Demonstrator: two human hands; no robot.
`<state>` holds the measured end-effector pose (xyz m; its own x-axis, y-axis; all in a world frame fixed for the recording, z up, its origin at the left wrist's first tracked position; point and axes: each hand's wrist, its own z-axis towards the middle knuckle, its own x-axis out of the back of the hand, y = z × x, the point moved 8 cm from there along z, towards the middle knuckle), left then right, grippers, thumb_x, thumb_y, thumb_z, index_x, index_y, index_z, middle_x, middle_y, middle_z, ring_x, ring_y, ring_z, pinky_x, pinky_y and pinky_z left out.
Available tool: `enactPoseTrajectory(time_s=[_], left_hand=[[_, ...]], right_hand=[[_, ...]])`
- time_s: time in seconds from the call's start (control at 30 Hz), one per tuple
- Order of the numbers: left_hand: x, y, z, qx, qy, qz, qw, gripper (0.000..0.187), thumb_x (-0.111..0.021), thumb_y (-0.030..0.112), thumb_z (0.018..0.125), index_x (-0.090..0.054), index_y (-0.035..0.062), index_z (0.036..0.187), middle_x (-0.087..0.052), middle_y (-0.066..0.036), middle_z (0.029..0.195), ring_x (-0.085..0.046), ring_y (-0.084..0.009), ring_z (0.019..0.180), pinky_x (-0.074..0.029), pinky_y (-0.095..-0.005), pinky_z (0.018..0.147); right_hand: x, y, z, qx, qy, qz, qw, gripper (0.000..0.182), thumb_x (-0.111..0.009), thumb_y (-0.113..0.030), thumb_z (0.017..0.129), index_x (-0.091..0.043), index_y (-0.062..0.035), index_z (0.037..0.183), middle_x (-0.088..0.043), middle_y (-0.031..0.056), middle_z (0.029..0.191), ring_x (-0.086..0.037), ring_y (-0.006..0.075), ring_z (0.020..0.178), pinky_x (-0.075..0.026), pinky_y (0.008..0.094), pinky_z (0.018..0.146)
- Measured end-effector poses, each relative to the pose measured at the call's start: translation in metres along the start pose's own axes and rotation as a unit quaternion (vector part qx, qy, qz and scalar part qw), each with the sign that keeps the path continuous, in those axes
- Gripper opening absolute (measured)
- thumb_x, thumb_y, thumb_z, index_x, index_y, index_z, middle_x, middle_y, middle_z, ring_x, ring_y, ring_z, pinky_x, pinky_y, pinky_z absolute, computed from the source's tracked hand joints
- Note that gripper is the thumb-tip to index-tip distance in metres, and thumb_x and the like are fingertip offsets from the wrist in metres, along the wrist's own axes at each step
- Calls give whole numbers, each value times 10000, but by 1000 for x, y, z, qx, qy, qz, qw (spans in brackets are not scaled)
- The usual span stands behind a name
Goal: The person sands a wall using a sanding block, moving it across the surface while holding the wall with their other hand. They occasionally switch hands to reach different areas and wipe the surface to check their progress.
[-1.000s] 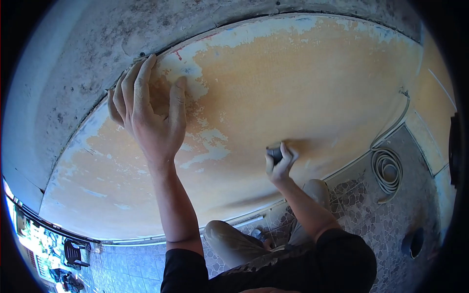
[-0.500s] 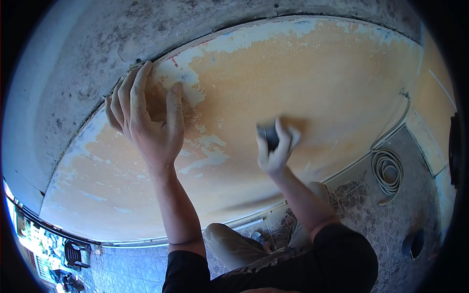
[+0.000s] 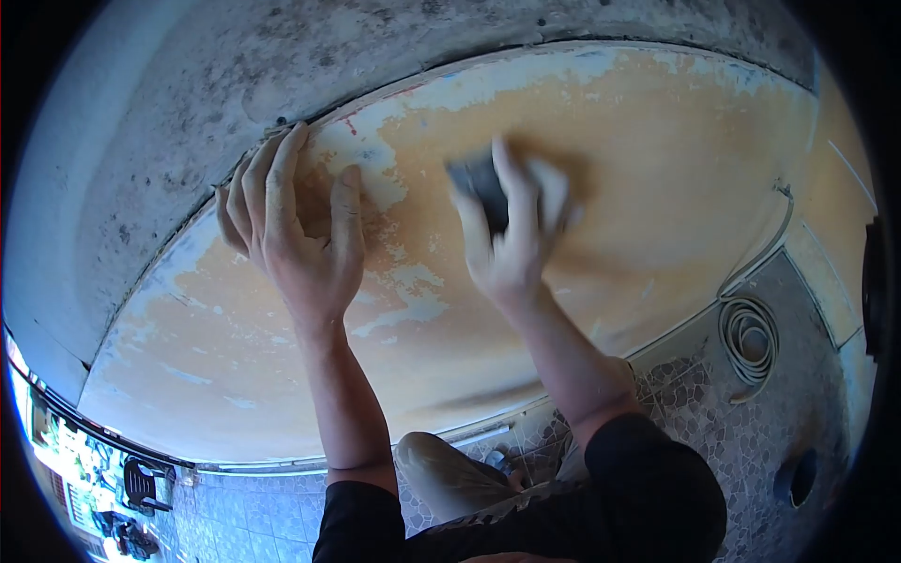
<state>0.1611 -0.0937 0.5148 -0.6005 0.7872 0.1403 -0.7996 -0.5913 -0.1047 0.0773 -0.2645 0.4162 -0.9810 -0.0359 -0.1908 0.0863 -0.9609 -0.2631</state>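
Observation:
A large orange-brown panel [image 3: 638,169] with flaking pale paint stands before me, set against a grey concrete wall [image 3: 169,103]. My left hand [image 3: 300,235] lies flat on the panel near its upper left edge, fingers spread over a patch of peeling paint. My right hand [image 3: 511,235] is pressed against the panel higher up near the middle, gripping a small dark sanding block [image 3: 481,186]. The right hand is blurred.
A coiled white cable [image 3: 748,333] lies on the mosaic stone floor [image 3: 694,403] at the right. My bent knees [image 3: 441,469] are below. A round dark hole [image 3: 795,479] sits in the floor at lower right. A dark chair [image 3: 141,486] stands far at lower left.
My right hand has moved up and to the left across the panel with the dark block. My left hand has stayed in about the same spot.

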Motion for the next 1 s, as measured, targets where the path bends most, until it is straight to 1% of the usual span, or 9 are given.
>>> enactPoseTrajectory(time_s=[0.07, 0.13, 0.23, 0.4, 0.53, 0.67, 0.73, 0.93, 1.0], left_hand=[[1, 0, 0, -14, -16, -9, 1000, 505, -768, 313, 870, -657, 159, 1337, -639, -59, 1338, -504, -276, 1328, -183, -514, 1220], [3, -7, -1, -14, -34, -28, 999, 560, -774, 328, 868, -627, 160, 1381, -625, -71, 1371, -464, -289, 1385, -164, -523, 1231], [6, -19, -4, -11, -32, -76, 997, 604, -764, 340, 879, -586, 156, 1426, -607, -86, 1408, -423, -299, 1436, -142, -531, 1244], [16, -32, -11, -13, -32, 33, 999, 578, -724, 337, 915, -572, 137, 1436, -608, -76, 1414, -456, -298, 1416, -133, -539, 1246], [18, -36, -10, -5, -45, 15, 999, 537, -722, 319, 918, -594, 143, 1410, -616, -49, 1400, -480, -277, 1389, -140, -531, 1241], [23, -36, -8, 2, -20, -21, 1000, 474, -712, 273, 918, -638, 161, 1372, -631, -46, 1380, -484, -248, 1376, -157, -487, 1242], [23, -38, -4, -17, -34, -7, 999, 453, -717, 244, 910, -657, 158, 1351, -637, -51, 1367, -507, -251, 1342, -203, -464, 1216], [30, -43, -4, -16, -27, -32, 999, 424, -711, 213, 911, -675, 143, 1327, -655, -62, 1330, -533, -269, 1299, -246, -440, 1185], [30, -40, -4, -14, -23, -30, 999, 415, -709, 212, 913, -680, 141, 1320, -657, -63, 1326, -536, -268, 1292, -251, -438, 1181]], right_hand=[[11, 25, -121, -13, -21, -18, 1000, 604, -868, -357, 786, -682, -68, 1284, -577, 101, 1139, -523, 252, 973, -315, 430, 879], [32, 48, -221, -1, -71, 22, 997, 607, -884, -319, 778, -658, -68, 1282, -586, 100, 1127, -535, 263, 965, -347, 440, 879], [32, 37, -179, -16, -98, 32, 995, 618, -891, -295, 773, -644, -68, 1293, -617, 103, 1107, -550, 261, 963, -349, 438, 889], [-24, -33, 43, 51, -12, 94, 994, 589, -874, -259, 773, -656, -67, 1285, -624, 72, 1065, -577, 244, 995, -345, 415, 892], [-33, -38, 41, 33, 32, 99, 994, 589, -869, -253, 775, -651, -66, 1289, -621, 71, 1066, -569, 246, 985, -340, 413, 884], [8, 4, -155, -2, -39, 35, 999, 609, -869, -266, 786, -628, -5, 1281, -622, 120, 1075, -532, 275, 954, -323, 432, 897], [20, 9, -181, -14, -83, 38, 996, 604, -870, -254, 781, -625, -13, 1278, -632, 113, 1074, -541, 271, 973, -309, 435, 912], [-34, -53, 32, 19, -5, 114, 993, 488, -835, -235, 822, -651, -100, 1253, -623, 76, 1038, -581, 265, 996, -329, 416, 893], [-47, -60, 58, 27, 21, 152, 988, 501, -832, -199, 825, -646, -57, 1268, -607, 89, 1055, -563, 247, 968, -357, 400, 901]])
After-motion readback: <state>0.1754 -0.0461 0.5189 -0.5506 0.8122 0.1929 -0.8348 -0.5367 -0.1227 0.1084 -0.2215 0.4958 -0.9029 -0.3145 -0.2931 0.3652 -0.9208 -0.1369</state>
